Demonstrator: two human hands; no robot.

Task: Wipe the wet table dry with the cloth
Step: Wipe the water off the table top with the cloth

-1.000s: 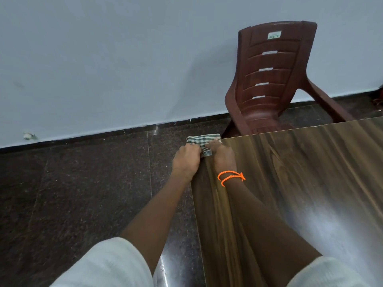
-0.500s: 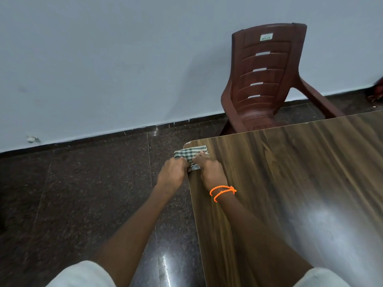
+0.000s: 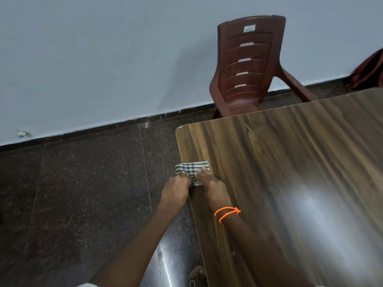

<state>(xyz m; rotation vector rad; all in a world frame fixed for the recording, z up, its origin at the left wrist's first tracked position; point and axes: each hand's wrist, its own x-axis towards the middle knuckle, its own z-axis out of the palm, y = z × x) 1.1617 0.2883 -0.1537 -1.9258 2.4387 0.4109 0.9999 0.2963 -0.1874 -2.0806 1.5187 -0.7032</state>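
Since a moment ago both hands have dragged the cloth (image 3: 191,170) back from the far corner along the table (image 3: 290,172) edge, and now my left hand (image 3: 176,190) and right hand (image 3: 213,186) press side by side on it, fingers gripping its folds, cloth just ahead of my knuckles
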